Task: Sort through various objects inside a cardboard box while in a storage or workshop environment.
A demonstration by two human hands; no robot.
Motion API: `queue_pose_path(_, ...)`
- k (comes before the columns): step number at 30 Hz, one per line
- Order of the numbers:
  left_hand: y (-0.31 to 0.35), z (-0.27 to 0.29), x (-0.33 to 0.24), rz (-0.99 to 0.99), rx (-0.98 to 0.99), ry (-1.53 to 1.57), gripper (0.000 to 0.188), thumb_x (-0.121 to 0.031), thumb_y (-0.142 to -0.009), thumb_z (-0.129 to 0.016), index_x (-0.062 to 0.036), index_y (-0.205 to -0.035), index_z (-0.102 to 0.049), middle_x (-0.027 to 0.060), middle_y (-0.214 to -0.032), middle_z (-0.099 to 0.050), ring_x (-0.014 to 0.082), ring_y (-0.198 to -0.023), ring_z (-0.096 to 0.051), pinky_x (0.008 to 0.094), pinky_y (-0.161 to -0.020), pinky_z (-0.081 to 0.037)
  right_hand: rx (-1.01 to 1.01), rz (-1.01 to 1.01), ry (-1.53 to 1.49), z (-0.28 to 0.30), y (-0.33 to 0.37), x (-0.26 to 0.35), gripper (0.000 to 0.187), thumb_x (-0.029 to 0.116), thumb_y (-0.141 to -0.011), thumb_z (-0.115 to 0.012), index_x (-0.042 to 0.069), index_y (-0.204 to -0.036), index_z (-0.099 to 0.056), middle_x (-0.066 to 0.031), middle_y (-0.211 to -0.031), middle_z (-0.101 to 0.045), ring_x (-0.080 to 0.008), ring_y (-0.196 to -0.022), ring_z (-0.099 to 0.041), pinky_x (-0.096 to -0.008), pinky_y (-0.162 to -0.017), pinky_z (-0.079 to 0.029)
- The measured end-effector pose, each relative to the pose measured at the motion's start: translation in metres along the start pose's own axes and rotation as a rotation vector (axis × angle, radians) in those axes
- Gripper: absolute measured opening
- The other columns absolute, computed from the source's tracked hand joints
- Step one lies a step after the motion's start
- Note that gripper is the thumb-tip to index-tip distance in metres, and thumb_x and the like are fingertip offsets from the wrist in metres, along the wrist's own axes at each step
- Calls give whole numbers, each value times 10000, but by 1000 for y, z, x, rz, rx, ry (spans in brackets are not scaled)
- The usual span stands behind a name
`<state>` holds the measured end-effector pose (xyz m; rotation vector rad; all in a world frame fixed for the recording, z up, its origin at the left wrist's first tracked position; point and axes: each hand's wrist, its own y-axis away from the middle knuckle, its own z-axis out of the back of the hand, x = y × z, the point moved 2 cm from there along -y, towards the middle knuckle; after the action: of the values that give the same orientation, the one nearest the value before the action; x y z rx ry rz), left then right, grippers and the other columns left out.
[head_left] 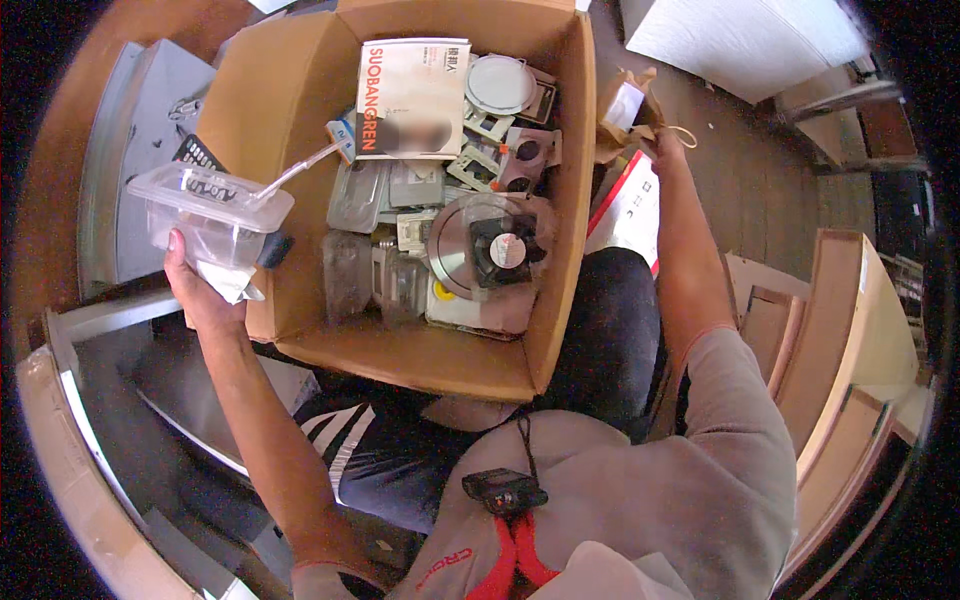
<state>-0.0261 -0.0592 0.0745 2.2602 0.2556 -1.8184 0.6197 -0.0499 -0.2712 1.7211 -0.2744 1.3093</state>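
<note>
My left hand (203, 292) grips a clear plastic tub (165, 218) from below, left of the large cardboard box (410, 372). A pale thin stick (300, 168) pokes out of the tub toward the box, and a crumpled white piece (230, 282) shows by my fingers. On the box's right side, my right hand (671, 155) is closed at the top of a brown paper bag (612, 140) with a looped handle; the fingers are partly hidden. Inside the box lie a white printed carton (400, 85), a round silver disc-shaped item (440, 245) and several clear plastic cases (355, 195).
A red-edged white package (630, 222) leans between the box and my right thigh. Grey metal casing (150, 190) stands at the left. Wooden frames (835, 330) are stacked at the right, and a large white block (740, 40) is at the far right.
</note>
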Motion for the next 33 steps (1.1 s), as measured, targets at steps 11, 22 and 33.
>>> queue_pose_path(11, 3, -6, -1, -62, -65, 5, 519, -412, -903, -510, -25, -1248, -475, 108, -1156, -585, 254, -1042, -575, 389, -890, -458, -559, 1094, 530, -16, 54, 94, 327, 189, -737, -621, -67, -940, -642, -214, -938, -661, -276, -873, -641, -364, -801, -475)
queue_pose_path(22, 1, 12, -11, -179, -64, 132, 560, -452, -883, -529, -55, -1271, -456, 97, -1153, -579, 254, -1029, -580, 397, -868, -466, 656, 174, 941, -278, 173, 29, 670, 566, -779, -633, 110, -1266, -568, -126, -1133, -635, -246, -937, -611, -326, -908, -425)
queue_pose_path(33, 2, 28, -20, -178, -189, 192, 509, -434, -891, -512, -70, -1244, -468, 93, -1130, -590, 256, -999, -594, 399, -819, -488, 839, -133, -78, -293, 240, -31, 590, 458, -775, -682, 84, -1215, -563, -66, -1135, -606, -193, -981, -569, -323, -836, -441)
